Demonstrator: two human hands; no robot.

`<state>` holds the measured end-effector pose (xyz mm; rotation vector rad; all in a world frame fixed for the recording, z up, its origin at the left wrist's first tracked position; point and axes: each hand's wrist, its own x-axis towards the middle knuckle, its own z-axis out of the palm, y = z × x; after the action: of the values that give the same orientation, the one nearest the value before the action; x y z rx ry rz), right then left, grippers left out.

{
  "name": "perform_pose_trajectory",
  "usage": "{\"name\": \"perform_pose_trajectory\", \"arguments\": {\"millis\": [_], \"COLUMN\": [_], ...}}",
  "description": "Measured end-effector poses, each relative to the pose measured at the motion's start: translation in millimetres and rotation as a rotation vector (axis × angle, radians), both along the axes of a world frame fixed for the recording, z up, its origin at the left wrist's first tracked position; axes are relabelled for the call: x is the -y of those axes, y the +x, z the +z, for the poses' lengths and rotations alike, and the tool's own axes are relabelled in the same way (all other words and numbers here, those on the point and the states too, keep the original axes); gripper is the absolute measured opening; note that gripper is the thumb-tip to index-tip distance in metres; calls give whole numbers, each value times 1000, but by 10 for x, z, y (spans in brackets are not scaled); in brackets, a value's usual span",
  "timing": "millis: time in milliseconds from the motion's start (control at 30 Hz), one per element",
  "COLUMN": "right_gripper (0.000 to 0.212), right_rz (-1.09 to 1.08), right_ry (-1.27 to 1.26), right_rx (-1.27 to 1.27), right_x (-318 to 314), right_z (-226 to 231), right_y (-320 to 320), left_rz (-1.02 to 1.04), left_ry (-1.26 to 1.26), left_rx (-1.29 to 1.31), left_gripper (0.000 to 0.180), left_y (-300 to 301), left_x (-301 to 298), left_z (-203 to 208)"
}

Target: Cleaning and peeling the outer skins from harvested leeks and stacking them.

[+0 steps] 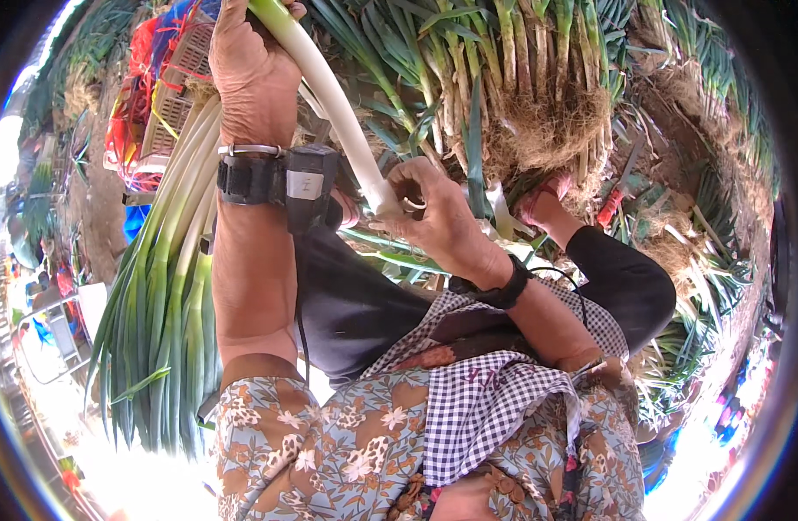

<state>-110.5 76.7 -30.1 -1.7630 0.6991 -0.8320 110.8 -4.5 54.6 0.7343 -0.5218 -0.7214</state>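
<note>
Plainly, one leek (329, 91) is clamped at two spots: left hand (256, 65) on its greener stretch, right hand (446, 217) at its white base.

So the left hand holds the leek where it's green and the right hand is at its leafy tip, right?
Not quite: the head view shows the right hand at the white end of the leek; the left hand holds its green part.

A tan, lattice-walled basket (166, 113) sits at upper left, crumpled bright red plastic (119, 137) along its left side, near brown earthen ground (102, 204).
</note>
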Motion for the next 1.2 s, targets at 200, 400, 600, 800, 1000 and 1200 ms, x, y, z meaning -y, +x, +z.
{"name": "perform_pose_trajectory", "arguments": {"millis": [200, 400, 600, 800, 1000, 1200], "right_gripper": [31, 31, 40, 32, 31, 44], "right_rz": [67, 94, 55, 50, 30, 132], "right_ry": [24, 0, -16, 76, -52, -117], "right_rx": [-139, -37, 26, -168, -109, -67], "right_x": [6, -4, -6, -7, -71, -46], "right_z": [-35, -56, -56, -120, -123, -206], "right_y": [-42, -41, -28, -125, -80, -115], "left_rz": [61, 102, 34, 41, 61, 107], "left_ry": [9, 47, 237, 75, 227, 362], "left_rx": [-28, 12, -94, -99, -4, 215], "left_gripper": [23, 23, 26, 13, 11, 18], "left_y": [-10, -209, 105, -147, 188, 238], "left_x": [-30, -130, 28, 27, 55, 71], "left_z": [-67, 33, -134, -98, -150, -229]}}
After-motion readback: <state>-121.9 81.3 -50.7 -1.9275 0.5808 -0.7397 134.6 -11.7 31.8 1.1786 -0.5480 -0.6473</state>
